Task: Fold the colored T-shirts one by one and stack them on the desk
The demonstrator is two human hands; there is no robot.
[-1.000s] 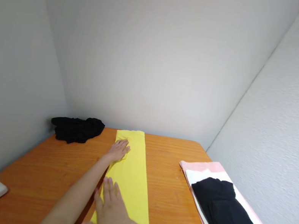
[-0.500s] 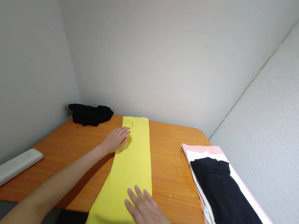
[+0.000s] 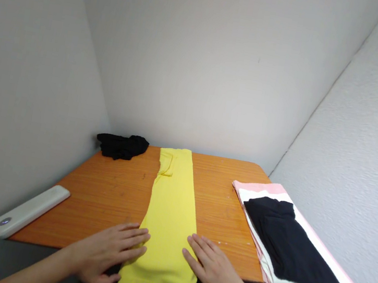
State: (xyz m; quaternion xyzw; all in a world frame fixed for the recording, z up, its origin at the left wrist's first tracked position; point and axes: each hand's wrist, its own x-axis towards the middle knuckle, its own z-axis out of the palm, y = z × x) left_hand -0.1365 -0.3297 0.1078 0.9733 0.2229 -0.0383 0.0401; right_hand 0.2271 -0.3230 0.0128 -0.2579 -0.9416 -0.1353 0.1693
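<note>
A yellow garment (image 3: 173,207), folded into a long strip, runs from the far edge of the table to its near edge, where its hem hangs over. A short sleeve-like flap is folded onto its far left part. My left hand (image 3: 113,250) rests at the near left edge of the cloth, fingers stretched out over it and thumb near the hem corner. On the opposite side my right hand (image 3: 209,267) lies with its fingers extended over the near right edge. Neither hand grasps the fabric visibly.
A crumpled black cloth (image 3: 122,146) lies at the far left corner of the wooden table (image 3: 113,196). Near the left edge is a white power bank (image 3: 30,211) with a cable. On the right, a folded black garment (image 3: 291,242) tops white and pink cloths (image 3: 257,187). Walls enclose the table.
My left hand has come back from the far part of the yellow garment to its near left edge. My right hand has shifted right to the opposite edge. The view has turned slightly left.
</note>
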